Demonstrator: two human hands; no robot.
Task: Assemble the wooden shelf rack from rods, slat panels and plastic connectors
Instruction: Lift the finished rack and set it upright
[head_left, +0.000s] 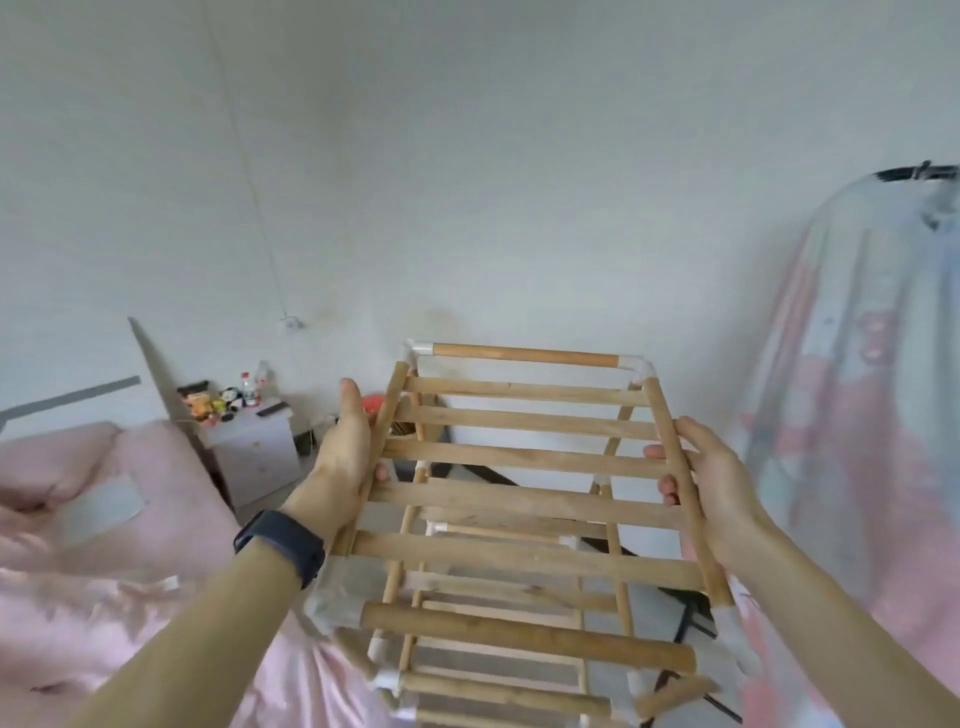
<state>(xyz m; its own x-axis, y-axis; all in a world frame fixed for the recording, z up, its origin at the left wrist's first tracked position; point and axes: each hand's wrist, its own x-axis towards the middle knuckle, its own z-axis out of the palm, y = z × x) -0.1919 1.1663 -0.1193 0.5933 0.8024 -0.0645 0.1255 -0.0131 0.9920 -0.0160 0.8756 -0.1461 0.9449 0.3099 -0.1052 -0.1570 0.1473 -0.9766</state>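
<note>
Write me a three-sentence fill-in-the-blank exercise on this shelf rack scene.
1. The left hand and right hand grip the slat panel from ___ sides.
2. The band on the left wrist is ___.
3. The far rod ends in two ___ plastic connectors.
Missing words: opposite, black, white.

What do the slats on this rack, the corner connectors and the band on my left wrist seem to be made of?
The slats look like unfinished light wood: matte, with grain and small knots. The corner connector seems whitish, semi-translucent plastic with a slight sheen. The wristband looks like matte black rubber or silicone; I can't confirm.
</note>
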